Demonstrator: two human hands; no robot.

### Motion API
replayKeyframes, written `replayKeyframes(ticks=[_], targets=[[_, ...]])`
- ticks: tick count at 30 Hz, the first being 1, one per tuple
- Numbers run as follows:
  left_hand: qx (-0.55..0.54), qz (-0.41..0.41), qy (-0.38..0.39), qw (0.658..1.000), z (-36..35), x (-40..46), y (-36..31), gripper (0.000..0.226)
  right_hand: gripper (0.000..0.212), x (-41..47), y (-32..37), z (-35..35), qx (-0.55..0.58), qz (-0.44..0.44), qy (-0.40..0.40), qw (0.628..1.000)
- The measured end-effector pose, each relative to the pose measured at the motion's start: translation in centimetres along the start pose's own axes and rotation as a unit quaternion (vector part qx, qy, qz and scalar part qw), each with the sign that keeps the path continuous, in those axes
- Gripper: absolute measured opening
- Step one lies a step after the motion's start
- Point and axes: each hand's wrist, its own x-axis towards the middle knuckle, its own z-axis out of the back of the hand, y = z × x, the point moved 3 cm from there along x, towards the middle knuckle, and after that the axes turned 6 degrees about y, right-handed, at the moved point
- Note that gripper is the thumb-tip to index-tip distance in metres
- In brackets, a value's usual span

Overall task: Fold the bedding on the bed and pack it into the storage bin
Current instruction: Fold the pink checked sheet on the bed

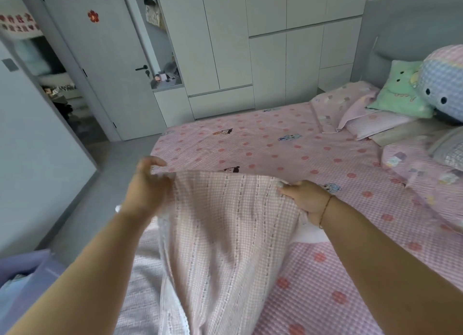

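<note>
A bedroom here: pale wardrobe doors [250, 46] run across twelve o'clock, a grey door [107, 66] stands open at ten o'clock with a red flower sticker [93, 16] on it, and a padded grey headboard [411, 33] rises at two o'clock. The bed [288, 144] fills the middle and right, covered by a pink checked sheet with red flowers and small cartoon figures. At three o'clock sit pink pillows [350, 109], a green cushion [400, 91] and a blue-checked plush toy [443, 81], touching one another.

Front and centre, both arms reach out from six o'clock. The left hand [146, 186] has its grip closed on the top left edge of the pink gingham blanket [225, 222], thumb lifted clear above the cloth. The right hand [304, 199], a thin bracelet [324, 209] at the wrist, pinches the top right edge with curled fingers. Between them the blanket is held up off the bed, its upper edge stretched across, and the rest hangs down toward six o'clock in long folds, white lace trim along the left border. A lilac shape [27, 267] shows at eight o'clock by the floor; I cannot tell what it is.
</note>
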Motion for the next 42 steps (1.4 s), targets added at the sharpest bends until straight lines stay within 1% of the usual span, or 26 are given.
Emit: replayKeyframes(ticks=[2, 3, 5, 7, 8, 10, 11, 13, 15, 17, 20, 22, 23, 24, 26, 27, 29, 31, 33, 36, 38, 39, 40, 41, 42], targets=[[0.040, -0.013, 0.075, 0.996, -2.8, -1.1, 0.0, 0.016, 0.031, 0.3, 0.4, -1.7, 0.020, 0.002, -0.016, 1.000], [0.044, -0.014, 0.108, 0.993, -4.1, -1.8, 0.0, 0.015, 0.027, 0.4, 0.7, -2.5, 0.027, 0.003, -0.023, 0.999], [0.008, -0.008, 0.161, 0.987, -6.4, -3.0, 0.1, 0.027, 0.029, 0.7, 1.0, -3.6, 0.024, 0.008, -0.039, 0.999], [-0.014, 0.011, 0.192, 0.981, -8.2, -3.8, 0.5, 0.038, 0.024, 0.9, 1.0, -4.4, 0.021, -0.005, -0.056, 0.998], [-0.019, 0.023, 0.203, 0.979, -8.8, -4.1, 0.7, 0.040, 0.020, 1.0, 0.8, -4.6, 0.030, -0.012, -0.057, 0.998], [-0.023, 0.049, 0.221, 0.974, -9.6, -4.8, 1.0, 0.040, 0.027, 0.9, 0.3, -5.2, 0.056, -0.028, -0.039, 0.997], [-0.024, 0.062, 0.230, 0.971, -9.8, -5.1, 1.0, 0.038, 0.024, 0.9, 0.1, -5.3, 0.068, -0.032, -0.029, 0.997], [-0.038, 0.101, 0.240, 0.965, -10.2, -5.3, 1.3, 0.036, 0.010, 0.5, -0.3, -5.6, 0.101, -0.049, -0.017, 0.993], [-0.065, 0.147, 0.248, 0.955, -10.6, -5.4, 1.5, 0.028, 0.016, 0.5, -0.7, -5.8, 0.130, -0.074, -0.005, 0.989], [-0.108, 0.183, 0.265, 0.941, -11.0, -5.4, 1.8, 0.016, 0.015, 0.5, -1.0, -6.3, 0.157, -0.097, 0.010, 0.983], [-0.161, 0.215, 0.280, 0.922, -11.4, -5.4, 2.2, 0.022, 0.019, 0.2, -0.9, -6.8, 0.241, -0.105, 0.026, 0.964], [-0.158, 0.201, 0.281, 0.925, -11.6, -5.5, 2.3, 0.022, 0.027, 0.2, -1.0, -7.0, 0.292, -0.103, 0.034, 0.950], [-0.141, 0.192, 0.278, 0.931, -11.6, -5.4, 2.5, 0.030, 0.032, 0.3, -1.0, -7.0, 0.299, -0.101, 0.032, 0.948], [-0.124, 0.184, 0.280, 0.934, -11.6, -5.4, 2.6, 0.044, 0.037, 0.2, -1.0, -7.1, 0.297, -0.101, 0.030, 0.949], [-0.108, 0.172, 0.316, 0.927, -12.0, -5.3, 2.9, 0.068, 0.042, 0.4, -1.1, -7.3, 0.266, -0.101, 0.028, 0.958], [-0.110, 0.177, 0.342, 0.916, -12.2, -5.4, 2.9, 0.073, 0.043, 0.4, -1.1, -7.4, 0.258, -0.098, 0.032, 0.961], [-0.121, 0.198, 0.383, 0.894, -12.6, -5.3, 3.2, 0.070, 0.044, 0.4, -1.1, -7.6, 0.251, -0.096, 0.047, 0.962], [-0.114, 0.218, 0.397, 0.884, -12.8, -5.3, 3.2, 0.054, 0.042, 0.3, -1.2, -7.6, 0.244, -0.092, 0.044, 0.965], [-0.100, 0.234, 0.382, 0.888, -12.7, -5.1, 3.4, 0.037, 0.039, 0.3, -1.3, -7.4, 0.236, -0.080, 0.053, 0.967], [-0.127, 0.251, 0.351, 0.893, -12.4, -4.6, 3.9, 0.030, 0.041, 0.7, -2.1, -6.5, 0.171, -0.048, 0.094, 0.980], [-0.156, 0.258, 0.325, 0.897, -12.0, -4.0, 4.1, 0.029, 0.047, 0.6, -3.1, -5.5, 0.082, -0.028, 0.147, 0.985], [-0.175, 0.263, 0.308, 0.897, -11.8, -3.7, 4.1, 0.027, 0.048, 0.4, -3.8, -5.0, 0.017, -0.028, 0.169, 0.985], [-0.196, 0.269, 0.294, 0.896, -11.7, -3.5, 3.9, 0.024, 0.045, 0.2, -4.4, -4.4, -0.053, -0.026, 0.175, 0.983], [-0.217, 0.274, 0.279, 0.895, -11.6, -3.4, 3.8, 0.020, 0.033, 0.0, -4.9, -3.8, -0.104, -0.025, 0.162, 0.981], [-0.236, 0.282, 0.261, 0.893, -11.5, -3.5, 3.6, 0.017, 0.021, -0.2, -5.3, -3.3, -0.130, -0.020, 0.147, 0.980]])
